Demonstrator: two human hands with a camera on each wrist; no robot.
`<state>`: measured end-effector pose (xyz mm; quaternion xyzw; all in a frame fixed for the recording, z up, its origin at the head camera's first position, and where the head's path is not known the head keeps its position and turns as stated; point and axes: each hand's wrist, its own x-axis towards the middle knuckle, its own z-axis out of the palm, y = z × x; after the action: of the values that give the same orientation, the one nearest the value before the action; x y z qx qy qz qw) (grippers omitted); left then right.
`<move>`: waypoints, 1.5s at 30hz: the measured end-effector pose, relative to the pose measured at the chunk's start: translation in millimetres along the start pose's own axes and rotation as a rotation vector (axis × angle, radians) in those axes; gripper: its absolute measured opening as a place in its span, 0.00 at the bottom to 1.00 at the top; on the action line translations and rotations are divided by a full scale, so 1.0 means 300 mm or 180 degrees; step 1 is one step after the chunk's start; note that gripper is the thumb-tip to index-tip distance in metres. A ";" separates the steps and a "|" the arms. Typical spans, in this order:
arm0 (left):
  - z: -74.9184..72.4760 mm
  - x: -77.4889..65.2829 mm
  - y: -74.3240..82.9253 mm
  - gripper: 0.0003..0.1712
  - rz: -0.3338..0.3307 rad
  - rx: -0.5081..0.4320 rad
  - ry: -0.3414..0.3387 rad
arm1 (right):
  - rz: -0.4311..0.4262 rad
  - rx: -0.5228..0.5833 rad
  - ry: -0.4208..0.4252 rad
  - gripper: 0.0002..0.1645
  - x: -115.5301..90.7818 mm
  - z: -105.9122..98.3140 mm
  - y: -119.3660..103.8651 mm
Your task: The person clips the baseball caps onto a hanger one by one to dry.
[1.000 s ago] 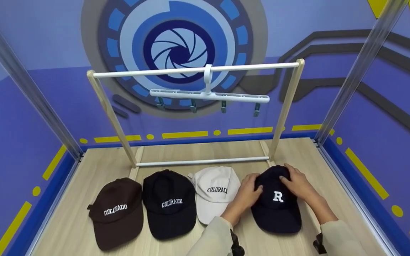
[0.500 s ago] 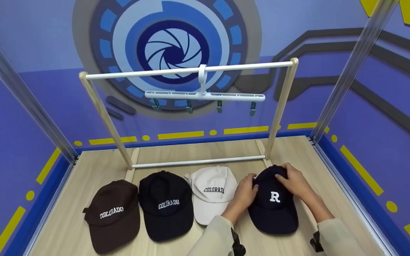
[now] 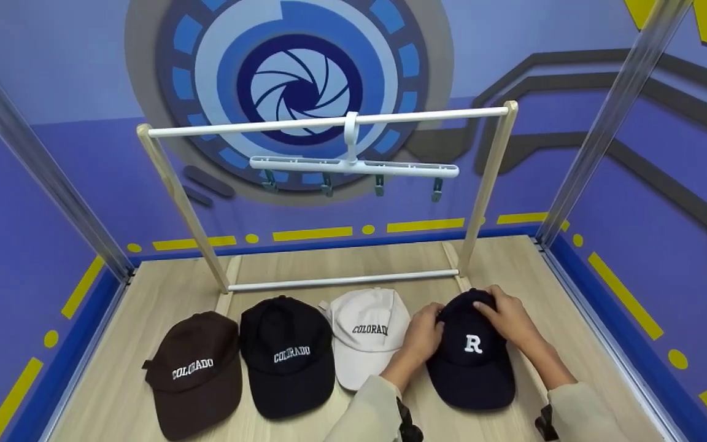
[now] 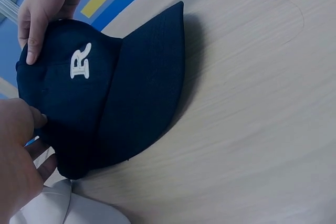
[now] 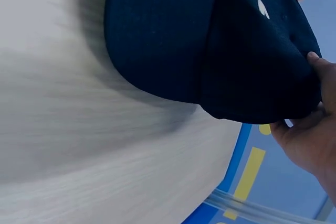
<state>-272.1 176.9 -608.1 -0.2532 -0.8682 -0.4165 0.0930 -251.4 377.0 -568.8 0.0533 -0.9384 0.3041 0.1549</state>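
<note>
A dark navy baseball cap (image 3: 470, 387) with a white letter R lies at the right end of a row of caps, brim toward the person. My left hand (image 3: 422, 336) grips the left side of its crown. In the left wrist view, that thumb is on the cloth and the other fingers (image 4: 47, 166) are at the lower edge. On the far right side of the crown, my right hand (image 3: 509, 317) pinches the cap, thumb on top. Its remaining fingers are partly hidden behind the cap in the right wrist view, where the brim (image 5: 157, 35) is close over the tabletop.
To the left lie a white cap (image 3: 359, 362), a black cap (image 3: 292, 387) and a brown cap (image 3: 200, 399). Behind them stands a wooden rack (image 3: 494, 166); from its top bar hangs a white hanger (image 3: 304, 163) with several grey-green clips. Printed walls enclose the wooden tabletop (image 3: 108, 368).
The head view has shifted slightly, moving the scene left. My left fingers have slid from the top of the navy cap's crown toward its side edge. The other caps stay put.
</note>
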 end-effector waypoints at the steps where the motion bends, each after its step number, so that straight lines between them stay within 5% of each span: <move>1: -0.001 0.000 0.001 0.14 -0.0005 -0.0008 0.0007 | -0.0002 0.0013 0.0017 0.14 -0.001 0.001 -0.001; 45: -0.036 0.006 -0.002 0.12 -0.0015 -0.0657 0.0241 | 0.0073 0.0379 0.0663 0.09 -0.002 0.030 -0.069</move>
<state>-274.5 169.0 -601.0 -0.2434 -0.8171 -0.5132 0.0982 -249.2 355.0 -564.5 0.0198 -0.8981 0.3650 0.2447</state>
